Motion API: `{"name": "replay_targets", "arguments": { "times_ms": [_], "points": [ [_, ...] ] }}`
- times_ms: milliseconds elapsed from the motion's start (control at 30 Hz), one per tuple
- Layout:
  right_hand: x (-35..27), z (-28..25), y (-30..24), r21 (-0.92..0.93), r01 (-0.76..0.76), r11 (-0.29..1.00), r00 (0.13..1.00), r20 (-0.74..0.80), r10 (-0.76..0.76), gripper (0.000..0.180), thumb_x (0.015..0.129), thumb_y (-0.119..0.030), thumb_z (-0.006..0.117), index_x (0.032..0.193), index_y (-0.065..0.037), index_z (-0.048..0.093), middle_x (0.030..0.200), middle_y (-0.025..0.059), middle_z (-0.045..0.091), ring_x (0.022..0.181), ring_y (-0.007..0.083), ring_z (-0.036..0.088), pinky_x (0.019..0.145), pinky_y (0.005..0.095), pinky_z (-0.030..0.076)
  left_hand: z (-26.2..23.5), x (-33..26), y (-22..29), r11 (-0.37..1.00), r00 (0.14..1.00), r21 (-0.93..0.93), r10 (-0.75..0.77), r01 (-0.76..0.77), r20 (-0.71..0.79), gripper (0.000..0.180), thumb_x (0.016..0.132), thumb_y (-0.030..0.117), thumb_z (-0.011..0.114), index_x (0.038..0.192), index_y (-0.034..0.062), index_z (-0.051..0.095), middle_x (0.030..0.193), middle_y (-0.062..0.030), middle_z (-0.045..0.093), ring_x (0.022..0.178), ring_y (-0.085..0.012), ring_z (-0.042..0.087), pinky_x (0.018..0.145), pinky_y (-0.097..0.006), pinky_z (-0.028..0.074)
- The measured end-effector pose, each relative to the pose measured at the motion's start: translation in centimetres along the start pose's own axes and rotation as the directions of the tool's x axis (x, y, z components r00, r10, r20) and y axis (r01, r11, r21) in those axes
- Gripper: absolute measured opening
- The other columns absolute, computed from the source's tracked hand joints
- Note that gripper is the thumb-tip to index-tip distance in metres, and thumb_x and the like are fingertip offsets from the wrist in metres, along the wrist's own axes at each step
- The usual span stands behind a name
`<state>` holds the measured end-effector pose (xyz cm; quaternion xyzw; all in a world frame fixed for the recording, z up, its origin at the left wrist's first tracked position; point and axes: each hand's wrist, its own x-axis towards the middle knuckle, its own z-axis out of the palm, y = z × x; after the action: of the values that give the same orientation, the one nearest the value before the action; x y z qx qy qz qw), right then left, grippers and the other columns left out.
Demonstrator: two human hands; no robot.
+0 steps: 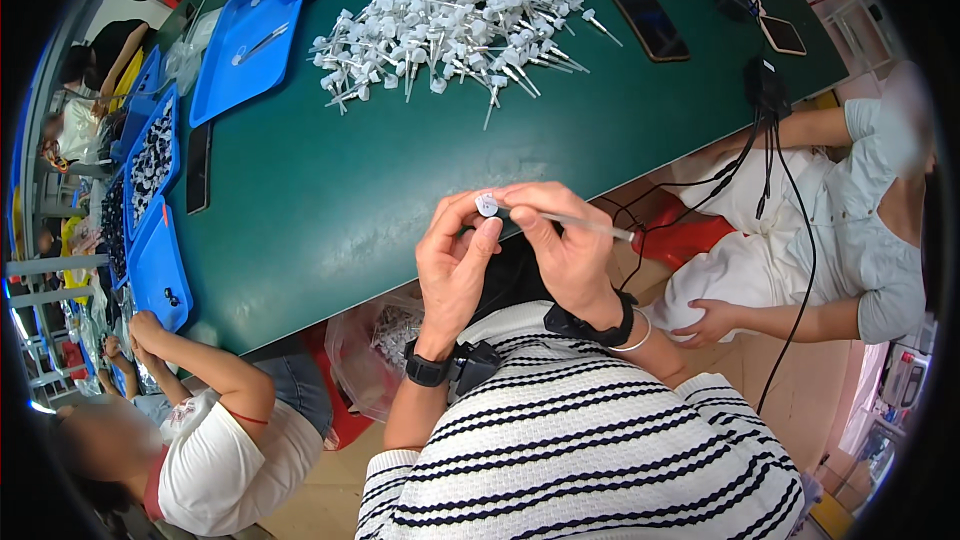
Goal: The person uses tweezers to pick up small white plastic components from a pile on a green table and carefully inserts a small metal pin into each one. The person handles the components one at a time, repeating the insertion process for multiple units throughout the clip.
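Just past the near edge of the table, my two hands meet in front of my body. My left hand (446,268) is closed, pinching a small white round plastic piece (487,205) between thumb and fingers. In my right hand (578,262) a thin greyish rod (590,226) is gripped, one end pointing toward the white piece and the other sticking out to the right. Whether rod and piece are joined is hidden by my fingers. Beyond my hands lies a large heap of white plastic pieces with thin stems (450,25) on the green table (350,200).
Blue trays (215,90) line the left side, one with tweezers (262,44), another with dark and white small parts (152,155). Phones (645,18) lie on the table. Black cables (768,100) hang at the right. Co-workers sit left (225,440) and right (840,210). A plastic bag (365,355) sits below the edge.
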<state>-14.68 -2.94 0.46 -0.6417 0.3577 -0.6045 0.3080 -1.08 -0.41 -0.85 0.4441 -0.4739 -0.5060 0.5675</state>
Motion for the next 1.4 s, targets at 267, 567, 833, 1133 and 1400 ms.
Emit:
{"name": "replay_targets", "arguments": {
  "times_ms": [267, 567, 833, 1133, 1400],
  "points": [
    [-1.0, 0.5, 0.3, -0.127, 0.145, 0.981, 0.989, 0.009, -0.145, 0.015, 0.086, -0.003, 0.067, 0.101, 0.0, 0.065, 0.1, 0.013, 0.069, 0.08, 0.0229, 0.07, 0.066, 0.0289, 0.057, 0.3, -0.2, -0.2, 0.999, 0.995, -0.001, -0.034, 0.034, -0.089, 0.024, 0.093, 0.007, 0.063, 0.116, -0.0006, 0.064, 0.108, -0.005, 0.057, 0.084, -0.0078, 0.055, 0.065, -0.02, 0.048],
    [-0.7, 0.5, 0.0, 0.147, -0.078, 0.986, 0.991, -0.095, 0.092, 0.014, 0.092, -0.009, 0.063, 0.1, 0.002, 0.066, 0.096, 0.0123, 0.071, 0.084, 0.0188, 0.069, 0.073, 0.0272, 0.055, 0.3, -0.3, 0.1, 0.999, 0.995, 0.022, -0.028, 0.031, -0.1, 0.025, 0.093, 0.006, 0.063, 0.117, -0.0007, 0.064, 0.11, -0.0062, 0.058, 0.085, -0.0073, 0.056, 0.066, -0.02, 0.049],
    [-0.6, 0.8, 0.5, 0.185, -0.12, 0.975, 0.986, -0.093, 0.139, 0.015, 0.094, -0.012, 0.062, 0.1, 0.002, 0.065, 0.094, 0.012, 0.071, 0.083, 0.0176, 0.069, 0.073, 0.0269, 0.054, 0.6, -0.4, -0.2, 0.986, 0.991, 0.161, 0.055, -0.035, -0.12, 0.025, 0.09, 0.002, 0.063, 0.115, -0.0011, 0.065, 0.111, -0.0083, 0.059, 0.085, -0.0078, 0.057, 0.069, -0.02, 0.048],
    [-0.6, 0.8, 0.5, 0.183, -0.115, 0.976, 0.987, -0.088, 0.133, 0.015, 0.094, -0.011, 0.061, 0.098, 0.003, 0.065, 0.093, 0.0112, 0.071, 0.08, 0.0154, 0.067, 0.071, 0.026, 0.054, 0.8, -0.5, -0.2, 0.982, 0.989, 0.182, 0.066, -0.042, -0.13, 0.026, 0.089, 0.001, 0.064, 0.115, -0.0004, 0.065, 0.108, -0.0071, 0.058, 0.079, -0.0083, 0.055, 0.068, -0.021, 0.048],
    [-0.7, 0.8, 0.5, 0.181, -0.107, 0.978, 0.986, -0.108, 0.128, 0.015, 0.094, -0.011, 0.061, 0.098, 0.002, 0.065, 0.092, 0.0109, 0.072, 0.08, 0.0155, 0.068, 0.071, 0.0265, 0.054, 1.0, -0.5, 0.0, 0.983, 0.989, 0.178, 0.063, -0.039, -0.132, 0.026, 0.089, 0.001, 0.064, 0.115, -0.0003, 0.065, 0.106, -0.0068, 0.058, 0.078, -0.0081, 0.054, 0.067, -0.021, 0.047]
  ]
}}
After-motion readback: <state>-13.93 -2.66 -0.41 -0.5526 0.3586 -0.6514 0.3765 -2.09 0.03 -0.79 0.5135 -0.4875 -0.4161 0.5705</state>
